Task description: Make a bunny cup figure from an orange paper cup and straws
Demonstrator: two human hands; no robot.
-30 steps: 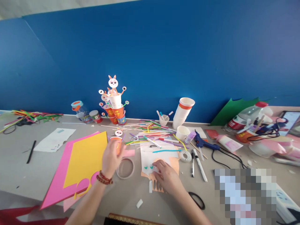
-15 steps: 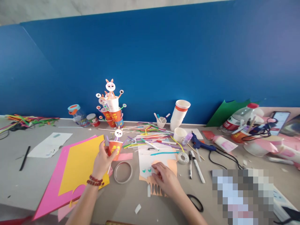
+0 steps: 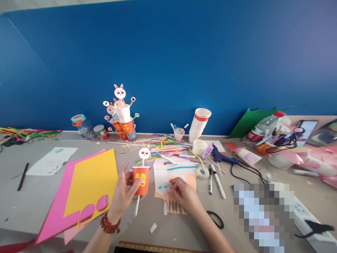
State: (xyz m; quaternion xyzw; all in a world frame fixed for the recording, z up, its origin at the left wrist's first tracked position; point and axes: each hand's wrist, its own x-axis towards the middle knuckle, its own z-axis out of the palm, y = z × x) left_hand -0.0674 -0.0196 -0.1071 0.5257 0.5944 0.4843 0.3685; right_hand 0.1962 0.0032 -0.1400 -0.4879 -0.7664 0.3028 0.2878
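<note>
My left hand (image 3: 125, 188) is closed around the left side of a red paper cup (image 3: 141, 180) with yellow lettering. A white rabbit face (image 3: 144, 153) stands above the cup's rim between purple pipe-cleaner arms, and a white stick (image 3: 137, 205) comes out below. My right hand (image 3: 180, 191) rests on white paper (image 3: 160, 172) with its fingers curled together; whatever they may pinch is too small to make out. Beside those fingertips lie small round pieces with green marks (image 3: 159, 187). Peach paper (image 3: 191, 181) with cut slots lies under that hand.
Yellow card (image 3: 92, 182) on pink card lies at left. Finished cup figures (image 3: 123, 114) stand at the back. Straws and pipe cleaners (image 3: 163, 142), a cup stack (image 3: 199, 124), a tape roll (image 3: 202, 172), markers (image 3: 218, 182), a glue gun (image 3: 223, 157) and black scissor handles (image 3: 216, 219) surround the work area.
My left hand has brought the red cup rightward and slightly down, over the brown tape ring, and the cup now faces forward more squarely. My right hand stays at the small pieces. The view has shifted.
</note>
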